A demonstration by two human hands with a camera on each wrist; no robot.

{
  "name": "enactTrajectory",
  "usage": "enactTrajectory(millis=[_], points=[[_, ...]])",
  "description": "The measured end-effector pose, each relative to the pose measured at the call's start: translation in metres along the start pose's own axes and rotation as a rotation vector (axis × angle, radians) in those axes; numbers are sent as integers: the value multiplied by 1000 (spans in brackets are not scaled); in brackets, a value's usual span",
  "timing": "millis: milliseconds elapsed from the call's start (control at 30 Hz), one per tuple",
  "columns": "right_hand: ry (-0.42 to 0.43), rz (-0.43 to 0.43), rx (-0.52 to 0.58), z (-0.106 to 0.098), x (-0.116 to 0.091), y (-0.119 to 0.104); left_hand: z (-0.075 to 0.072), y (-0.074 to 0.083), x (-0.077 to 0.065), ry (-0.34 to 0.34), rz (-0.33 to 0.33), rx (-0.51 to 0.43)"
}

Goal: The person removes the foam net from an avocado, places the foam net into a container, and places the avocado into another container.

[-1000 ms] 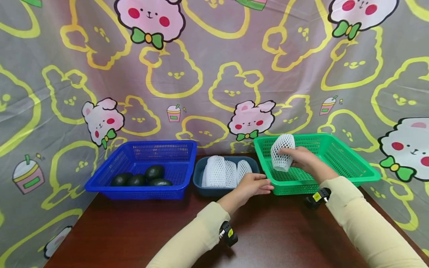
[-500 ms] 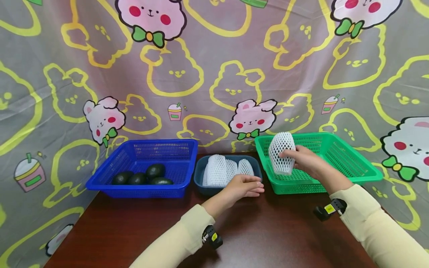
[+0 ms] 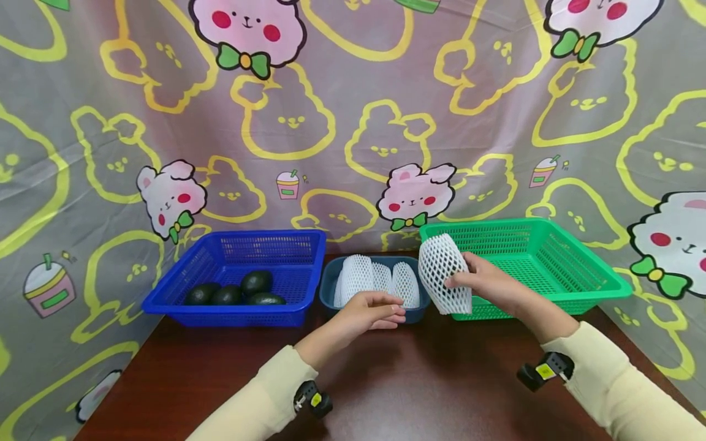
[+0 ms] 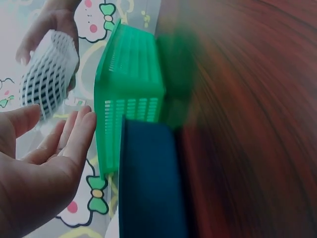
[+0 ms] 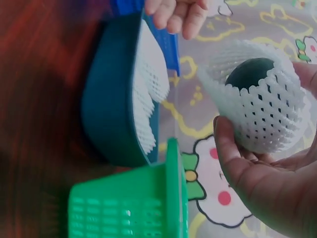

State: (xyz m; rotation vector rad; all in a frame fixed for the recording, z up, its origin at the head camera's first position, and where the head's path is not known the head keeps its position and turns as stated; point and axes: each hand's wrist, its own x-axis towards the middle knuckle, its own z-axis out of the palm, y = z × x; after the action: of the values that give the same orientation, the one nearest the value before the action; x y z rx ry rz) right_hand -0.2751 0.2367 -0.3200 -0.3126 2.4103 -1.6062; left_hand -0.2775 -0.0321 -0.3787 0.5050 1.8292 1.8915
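Note:
In the head view my right hand (image 3: 488, 282) grips an avocado in a white foam net sleeve (image 3: 444, 274), held up over the front left corner of the green basket (image 3: 586, 296). The right wrist view shows the dark end of the avocado (image 5: 251, 73) through the sleeve's open mouth, with my thumb and fingers round the net. My left hand (image 3: 371, 313) holds nothing. Its fingers are loosely extended in front of the dark blue tray (image 3: 328, 289), apart from the sleeved avocado. Several white foam net sleeves (image 3: 357, 282) stand in that tray.
On the left stands a blue basket (image 3: 231, 312) with several bare avocados (image 3: 257, 282) near its front. All three containers line the back of the brown table (image 3: 419, 386), against a printed cloth (image 3: 342, 79). A small camera is strapped to each wrist.
My right hand has brought the sleeved avocado left and nearer, from over the green basket to its front left corner, tilting it. My left hand has drawn back leftward from the green basket.

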Motion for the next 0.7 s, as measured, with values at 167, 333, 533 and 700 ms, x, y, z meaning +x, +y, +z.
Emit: enactTrajectory(millis=[167, 333, 533, 700], points=[[-30, -50, -34, 15, -5, 3, -14, -5, -11, -10, 20, 29], [-42, -128, -128, 30, -8, 10, -24, -11, -21, -18, 21, 71], [-59, -224, -253, 45, -11, 22, -33, -11, -33, -19, 1, 151], [-98, -282, -301, 57, -13, 31, -41, -14, -42, -13, -8, 176]])
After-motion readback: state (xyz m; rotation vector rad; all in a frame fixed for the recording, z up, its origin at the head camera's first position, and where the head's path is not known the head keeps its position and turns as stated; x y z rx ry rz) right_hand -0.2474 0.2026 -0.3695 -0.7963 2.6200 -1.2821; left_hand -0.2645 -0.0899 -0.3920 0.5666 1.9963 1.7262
